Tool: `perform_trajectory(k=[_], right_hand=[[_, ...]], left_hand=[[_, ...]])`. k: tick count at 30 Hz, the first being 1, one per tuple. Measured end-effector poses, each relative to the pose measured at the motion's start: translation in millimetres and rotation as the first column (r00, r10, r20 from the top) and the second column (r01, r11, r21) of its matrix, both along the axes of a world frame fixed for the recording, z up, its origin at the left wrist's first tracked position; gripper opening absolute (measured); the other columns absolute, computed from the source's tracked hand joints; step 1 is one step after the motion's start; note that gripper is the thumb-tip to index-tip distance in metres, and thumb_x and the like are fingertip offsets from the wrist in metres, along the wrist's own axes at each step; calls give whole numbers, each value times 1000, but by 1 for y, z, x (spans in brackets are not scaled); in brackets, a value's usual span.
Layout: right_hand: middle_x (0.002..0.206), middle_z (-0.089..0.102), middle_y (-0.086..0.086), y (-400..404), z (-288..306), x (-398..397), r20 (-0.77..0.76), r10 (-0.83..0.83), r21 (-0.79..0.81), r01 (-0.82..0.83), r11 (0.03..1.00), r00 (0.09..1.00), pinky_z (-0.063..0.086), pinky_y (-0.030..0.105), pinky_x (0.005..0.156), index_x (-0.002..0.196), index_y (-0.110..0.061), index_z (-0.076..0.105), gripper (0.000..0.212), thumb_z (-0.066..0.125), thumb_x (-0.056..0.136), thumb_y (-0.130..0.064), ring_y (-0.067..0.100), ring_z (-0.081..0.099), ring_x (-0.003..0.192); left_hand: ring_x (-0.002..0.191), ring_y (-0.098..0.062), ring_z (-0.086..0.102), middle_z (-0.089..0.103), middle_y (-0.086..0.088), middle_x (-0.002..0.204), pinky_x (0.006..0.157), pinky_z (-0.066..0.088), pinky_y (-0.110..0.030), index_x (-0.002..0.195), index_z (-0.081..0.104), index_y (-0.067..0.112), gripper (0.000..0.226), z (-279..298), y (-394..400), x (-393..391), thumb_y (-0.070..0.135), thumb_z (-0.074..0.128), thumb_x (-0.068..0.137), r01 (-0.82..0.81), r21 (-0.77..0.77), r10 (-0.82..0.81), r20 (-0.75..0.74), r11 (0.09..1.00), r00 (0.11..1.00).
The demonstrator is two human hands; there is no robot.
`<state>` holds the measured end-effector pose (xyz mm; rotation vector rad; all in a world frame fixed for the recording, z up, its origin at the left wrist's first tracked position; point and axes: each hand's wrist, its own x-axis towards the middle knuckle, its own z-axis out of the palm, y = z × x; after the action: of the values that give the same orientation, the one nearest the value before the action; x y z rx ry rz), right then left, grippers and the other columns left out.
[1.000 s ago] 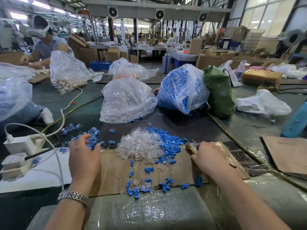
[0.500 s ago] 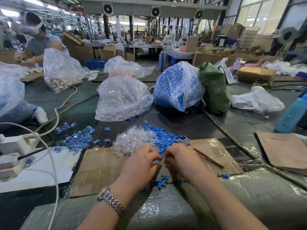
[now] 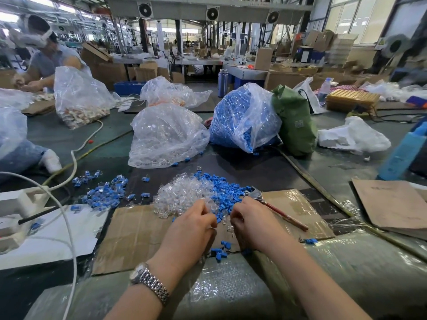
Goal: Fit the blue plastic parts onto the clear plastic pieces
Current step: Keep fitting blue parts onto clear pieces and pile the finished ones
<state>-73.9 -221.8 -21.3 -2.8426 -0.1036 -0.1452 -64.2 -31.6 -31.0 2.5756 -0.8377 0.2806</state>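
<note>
Blue plastic parts (image 3: 225,192) and clear plastic pieces (image 3: 182,196) are heaped mid-frame on the cardboard (image 3: 134,234), so loads left. Finished ones (image 3: 104,192) look piled center-left. Left hand (image 3: 191,227) and right hand (image 3: 251,224) sit close together, fingers curled; can't tell what they're pinching. Bags behind: one clear bag (image 3: 166,137), one blue-filled bag (image 3: 242,118), both pretty full.

left hand (image 3: 193,229) fingertips: hidden, curled under | right hand (image 3: 251,224) fingertips: hidden too | thing they hold: cannot tell | blue bottle (image 3: 402,155): cut off by edge
</note>
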Motion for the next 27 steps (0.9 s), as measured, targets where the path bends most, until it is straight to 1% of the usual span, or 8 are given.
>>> perform_trajectory(k=[4, 11, 13, 15, 17, 20, 24, 27], right_hand=[[96, 50, -7, -1, 3, 1, -18, 6, 12, -6, 1000, 1000, 45, 28, 79, 99, -25, 69, 8, 62, 98, -29, 14, 54, 90], [100, 55, -7, 0, 7, -2, -9, -2, 18, 2, 1000, 1000, 50, 30, 83, 98, -25, 68, 7, 61, 99, -28, 14, 58, 92], [98, 57, -8, -1, 8, -4, 18, -15, 47, 14, 999, 1000, 48, 26, 78, 97, -25, 65, 6, 61, 99, -29, 11, 57, 88], [92, 61, -13, -2, 11, -7, 50, -37, 171, 28, 985, 998, 43, 18, 71, 96, -25, 64, 6, 62, 99, -30, 5, 57, 83], [85, 64, -16, -2, 16, -9, 50, -52, 358, 31, 933, 997, 41, 11, 66, 93, -28, 65, 5, 64, 98, -30, 0, 60, 78], [78, 71, -9, 4, 25, -13, 21, -16, 619, 0, 786, 1000, 47, 12, 66, 91, -28, 68, 6, 68, 96, -27, 0, 65, 73], [75, 71, -4, 16, 34, -17, 81, 70, 769, -108, 630, 994, 56, 27, 77, 89, -21, 68, 9, 68, 96, -15, 9, 68, 74], [80, 71, 1, 23, 39, -19, 149, 103, 785, -181, 593, 984, 57, 33, 82, 91, -17, 68, 8, 68, 96, -11, 19, 68, 79]], left_hand=[[94, -2, 52, 47, 15, 104, 90, 49, -20, 107, 65, 29, 10, 0, 5, -1, 34, 59, 100, -18, 21, 18, -8, 1000, 1000], [94, 0, 53, 51, 14, 105, 82, 44, -12, 105, 57, 29, 4, 2, 0, -1, 30, 57, 101, -49, 37, 50, -47, 998, 998], [89, 1, 57, 54, 15, 103, 78, 50, -13, 107, 55, 31, 9, 4, 0, -2, 28, 59, 100, -67, -24, 64, -99, 997, 993], [81, 0, 64, 61, 13, 99, 77, 58, -18, 109, 59, 28, 17, 8, 1, -3, 21, 66, 96, -110, -211, 65, -209, 971, 976], [79, -6, 71, 69, 3, 94, 75, 61, -23, 103, 66, 21, 17, 13, 6, -3, 11, 70, 91, -207, -462, 9, -394, 862, 919], [82, -18, 74, 75, -9, 94, 75, 60, -26, 101, 72, 8, 16, 19, 14, -4, 0, 72, 87, -426, -684, -218, -646, 592, 732], [84, -25, 73, 74, -21, 97, 72, 60, -25, 99, 74, -5, 22, 18, 18, -1, -6, 72, 77, -585, -759, -513, -637, 287, 576], [85, -27, 75, 72, -26, 104, 71, 61, -26, 101, 76, -7, 23, 18, 22, -3, -8, 70, 79, -652, -735, -648, -591, 187, 480]])
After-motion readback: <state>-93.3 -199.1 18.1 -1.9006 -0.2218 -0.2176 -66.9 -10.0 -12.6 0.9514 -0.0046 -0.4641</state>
